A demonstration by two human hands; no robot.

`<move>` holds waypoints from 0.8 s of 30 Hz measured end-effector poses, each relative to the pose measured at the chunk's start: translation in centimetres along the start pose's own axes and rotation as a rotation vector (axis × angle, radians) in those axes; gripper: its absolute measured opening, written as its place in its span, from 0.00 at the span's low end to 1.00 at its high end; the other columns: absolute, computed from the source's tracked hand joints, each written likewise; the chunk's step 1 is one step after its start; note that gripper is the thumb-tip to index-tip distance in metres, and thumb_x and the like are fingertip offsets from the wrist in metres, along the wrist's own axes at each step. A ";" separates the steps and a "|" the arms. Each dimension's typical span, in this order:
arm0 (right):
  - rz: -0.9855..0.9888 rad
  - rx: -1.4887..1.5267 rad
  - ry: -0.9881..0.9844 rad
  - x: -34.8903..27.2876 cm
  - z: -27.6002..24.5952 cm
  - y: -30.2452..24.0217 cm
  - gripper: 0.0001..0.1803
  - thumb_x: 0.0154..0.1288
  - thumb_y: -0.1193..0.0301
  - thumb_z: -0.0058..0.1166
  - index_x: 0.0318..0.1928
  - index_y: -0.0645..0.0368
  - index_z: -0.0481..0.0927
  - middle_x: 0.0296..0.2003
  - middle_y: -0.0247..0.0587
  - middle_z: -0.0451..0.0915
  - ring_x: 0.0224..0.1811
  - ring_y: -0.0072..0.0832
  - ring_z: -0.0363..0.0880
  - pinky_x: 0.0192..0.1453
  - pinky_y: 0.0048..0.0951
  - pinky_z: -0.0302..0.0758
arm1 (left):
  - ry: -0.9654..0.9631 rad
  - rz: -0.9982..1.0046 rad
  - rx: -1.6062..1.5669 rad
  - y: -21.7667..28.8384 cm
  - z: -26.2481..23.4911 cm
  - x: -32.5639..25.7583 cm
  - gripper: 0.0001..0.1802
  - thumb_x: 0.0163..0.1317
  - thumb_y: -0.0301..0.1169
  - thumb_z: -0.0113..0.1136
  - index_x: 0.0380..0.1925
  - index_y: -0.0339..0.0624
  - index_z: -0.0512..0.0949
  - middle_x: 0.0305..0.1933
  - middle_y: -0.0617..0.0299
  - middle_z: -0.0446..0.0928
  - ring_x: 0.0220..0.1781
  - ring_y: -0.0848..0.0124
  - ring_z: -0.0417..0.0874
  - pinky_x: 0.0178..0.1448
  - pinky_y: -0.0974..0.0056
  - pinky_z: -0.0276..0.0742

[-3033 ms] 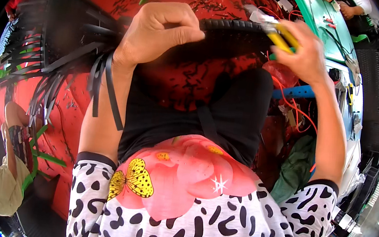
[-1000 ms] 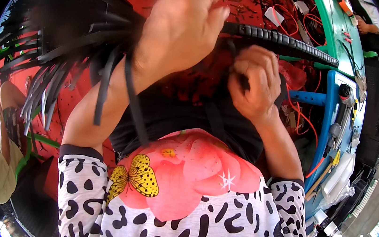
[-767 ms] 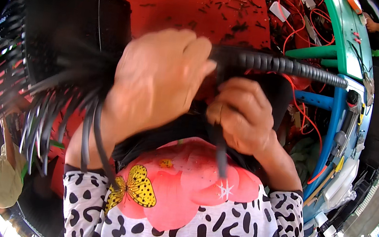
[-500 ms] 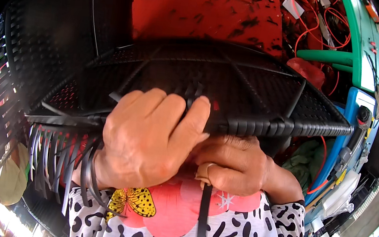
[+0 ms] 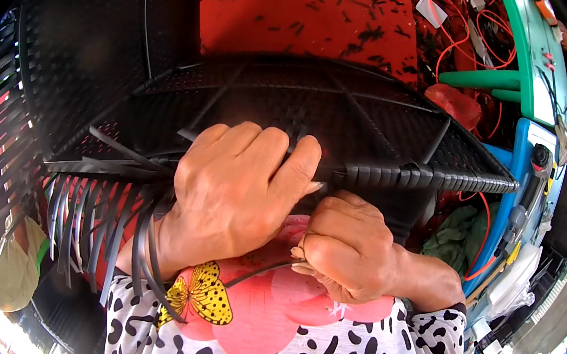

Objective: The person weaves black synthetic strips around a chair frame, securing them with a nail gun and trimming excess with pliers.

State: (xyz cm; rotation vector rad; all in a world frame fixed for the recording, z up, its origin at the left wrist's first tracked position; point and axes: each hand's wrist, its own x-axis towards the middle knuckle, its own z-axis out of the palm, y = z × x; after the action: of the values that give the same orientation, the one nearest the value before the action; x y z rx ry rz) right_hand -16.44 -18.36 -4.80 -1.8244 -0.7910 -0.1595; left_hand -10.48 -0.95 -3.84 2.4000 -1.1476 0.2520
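A black woven wicker panel (image 5: 381, 129) rests in front of me, its near edge wrapped with dark flat strip on the right side. My left hand (image 5: 240, 186) is closed over this edge near the middle, thumb and fingertips pressed around it; what lies under the palm is hidden. Just below the edge, my right hand (image 5: 352, 249) is closed in a fist-like pinch on a black plastic strip (image 5: 261, 272), whose free end sticks out to the left across my shirt. Several loose strip ends (image 5: 90, 224) hang from the edge left of my left wrist.
Another tall black woven section (image 5: 103, 34) rises at the left. Strip scraps litter the red floor (image 5: 304, 10). To the right are a green stool (image 5: 490, 78), a blue-edged stool (image 5: 516, 170) bearing a dark power tool (image 5: 530, 186), and an orange cord (image 5: 481, 237).
My right hand has dropped away from the edge and turned; the strip that hung straight down from it now points left. The left hand keeps its grip, and the panel has shifted slightly.
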 end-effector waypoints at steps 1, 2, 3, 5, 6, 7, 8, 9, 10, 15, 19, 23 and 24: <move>-0.002 -0.005 0.002 -0.1 0.1 -0.1 0.14 0.43 0.72 0.65 0.25 0.60 0.70 0.20 0.37 0.63 0.20 0.33 0.66 0.23 0.33 0.61 | 0.003 0.005 0.001 0.0 0.1 0.0 0.19 0.52 0.39 0.63 0.39 0.37 0.78 0.22 0.61 0.67 0.22 0.64 0.71 0.24 0.60 0.62; 0.002 -0.011 -0.021 -0.1 0.1 -0.3 0.14 0.43 0.72 0.64 0.25 0.60 0.70 0.20 0.37 0.63 0.20 0.34 0.66 0.24 0.34 0.61 | 0.003 -0.004 0.008 0.0 0.2 0.0 0.19 0.51 0.39 0.64 0.39 0.37 0.79 0.22 0.61 0.67 0.22 0.64 0.71 0.25 0.60 0.62; 0.007 -0.016 -0.045 -0.1 0.1 -0.4 0.14 0.44 0.71 0.64 0.25 0.59 0.69 0.21 0.37 0.63 0.21 0.34 0.67 0.25 0.34 0.61 | 0.002 -0.015 0.016 0.0 0.2 -0.1 0.20 0.51 0.40 0.64 0.39 0.37 0.79 0.22 0.61 0.67 0.22 0.64 0.71 0.25 0.60 0.63; 0.012 -0.019 -0.053 -0.2 0.2 -0.7 0.14 0.44 0.71 0.64 0.25 0.59 0.69 0.21 0.37 0.63 0.21 0.34 0.67 0.25 0.35 0.61 | 0.005 -0.016 0.016 0.0 0.2 -0.1 0.20 0.50 0.40 0.64 0.40 0.37 0.79 0.23 0.61 0.67 0.22 0.63 0.71 0.25 0.60 0.64; 0.020 -0.018 -0.063 -0.2 0.3 -0.8 0.14 0.44 0.71 0.63 0.25 0.58 0.69 0.21 0.37 0.63 0.21 0.34 0.67 0.25 0.35 0.61 | 0.006 -0.022 0.014 0.0 0.2 -0.1 0.21 0.49 0.40 0.65 0.40 0.38 0.79 0.23 0.61 0.67 0.22 0.63 0.71 0.26 0.60 0.64; 0.019 -0.019 -0.061 -0.3 0.3 -0.9 0.14 0.44 0.71 0.63 0.25 0.58 0.69 0.21 0.37 0.63 0.21 0.34 0.67 0.25 0.35 0.61 | 0.006 -0.020 0.015 0.1 0.1 -0.1 0.21 0.49 0.40 0.65 0.40 0.38 0.79 0.23 0.61 0.67 0.22 0.63 0.71 0.26 0.60 0.64; 0.027 -0.015 -0.068 -0.4 0.3 -1.0 0.14 0.45 0.71 0.63 0.24 0.58 0.68 0.21 0.37 0.63 0.21 0.34 0.67 0.25 0.35 0.61 | 0.001 -0.019 0.013 0.0 0.1 0.0 0.21 0.48 0.40 0.65 0.40 0.38 0.79 0.23 0.61 0.68 0.22 0.63 0.71 0.26 0.59 0.64; 0.036 -0.010 -0.076 -0.4 0.3 -1.0 0.13 0.45 0.71 0.62 0.24 0.58 0.68 0.21 0.38 0.63 0.22 0.34 0.67 0.25 0.35 0.61 | -0.004 -0.018 0.011 0.0 0.1 0.1 0.22 0.48 0.39 0.66 0.40 0.37 0.79 0.23 0.61 0.68 0.22 0.63 0.71 0.26 0.59 0.64; 0.039 -0.012 -0.072 -0.5 0.2 -1.0 0.13 0.45 0.71 0.62 0.24 0.58 0.68 0.21 0.38 0.63 0.22 0.34 0.67 0.25 0.35 0.61 | -0.005 -0.015 0.008 -0.1 0.2 0.2 0.22 0.48 0.39 0.66 0.40 0.37 0.79 0.23 0.61 0.68 0.22 0.63 0.71 0.26 0.59 0.64; 0.041 -0.008 -0.085 -0.3 -0.1 -1.3 0.13 0.46 0.72 0.63 0.24 0.58 0.69 0.21 0.39 0.64 0.22 0.35 0.67 0.25 0.36 0.62 | -0.031 -0.034 0.006 0.1 0.0 0.4 0.21 0.47 0.38 0.66 0.39 0.38 0.78 0.24 0.60 0.69 0.23 0.61 0.72 0.27 0.58 0.65; 0.037 0.086 0.071 1.2 -0.7 -0.9 0.09 0.51 0.77 0.63 0.29 0.64 0.75 0.23 0.44 0.72 0.23 0.39 0.74 0.26 0.36 0.71 | -0.004 -0.036 0.037 -0.5 -0.3 0.7 0.17 0.49 0.38 0.65 0.36 0.40 0.77 0.24 0.59 0.70 0.26 0.58 0.75 0.29 0.57 0.68; 0.076 0.062 0.255 2.1 -1.9 -0.4 0.05 0.60 0.78 0.58 0.32 0.68 0.76 0.25 0.47 0.76 0.25 0.39 0.77 0.28 0.31 0.73 | 0.157 0.016 0.021 -1.9 1.0 1.2 0.15 0.47 0.36 0.66 0.32 0.40 0.75 0.23 0.58 0.71 0.26 0.58 0.76 0.30 0.58 0.71; 0.117 0.061 0.252 2.2 -2.4 -0.4 0.05 0.64 0.78 0.55 0.34 0.69 0.75 0.26 0.47 0.77 0.26 0.36 0.78 0.30 0.31 0.75 | 0.159 0.013 0.038 -2.1 1.1 1.3 0.15 0.46 0.36 0.67 0.31 0.40 0.75 0.23 0.59 0.71 0.26 0.58 0.76 0.30 0.58 0.71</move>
State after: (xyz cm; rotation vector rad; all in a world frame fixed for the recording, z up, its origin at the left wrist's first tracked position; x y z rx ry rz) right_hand -14.35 -19.48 -2.50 -1.7466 -0.5056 -0.2803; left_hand -8.06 -1.29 -5.02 2.3576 -1.0952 0.4647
